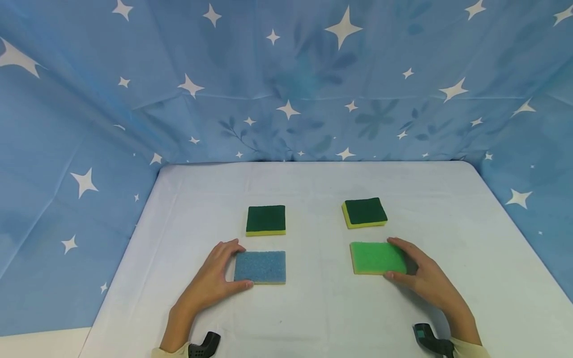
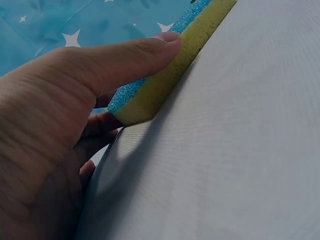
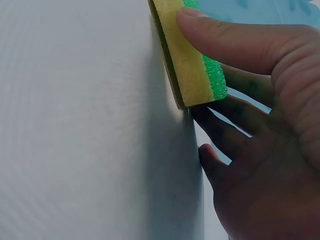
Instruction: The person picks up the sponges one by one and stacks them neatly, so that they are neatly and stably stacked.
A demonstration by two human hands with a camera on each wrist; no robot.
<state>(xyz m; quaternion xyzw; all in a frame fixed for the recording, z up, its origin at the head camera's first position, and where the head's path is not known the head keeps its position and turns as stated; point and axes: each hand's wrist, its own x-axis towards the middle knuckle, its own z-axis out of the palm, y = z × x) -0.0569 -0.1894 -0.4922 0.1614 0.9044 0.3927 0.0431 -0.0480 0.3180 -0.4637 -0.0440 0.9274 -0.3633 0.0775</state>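
My left hand [image 1: 215,278] pinches a blue-topped sponge [image 1: 261,267] by its left end, thumb along the near edge and fingers at the far edge. In the left wrist view this sponge [image 2: 170,75] shows a yellow underside layer, close over the white cloth. On the right, my right hand [image 1: 427,278] grips a bright green-topped sponge [image 1: 375,258] by its right end in the same manner. The right wrist view shows the thumb on the yellow side of that sponge [image 3: 187,65], with the fingers partly hidden behind it.
Two dark green-topped yellow sponges lie farther back: the left sponge [image 1: 266,220] behind the blue one, the right sponge [image 1: 364,212], slightly turned, behind the bright green one. A white-covered table [image 1: 313,318] lies under everything. Blue star-patterned curtains [image 1: 250,64] enclose its back and sides.
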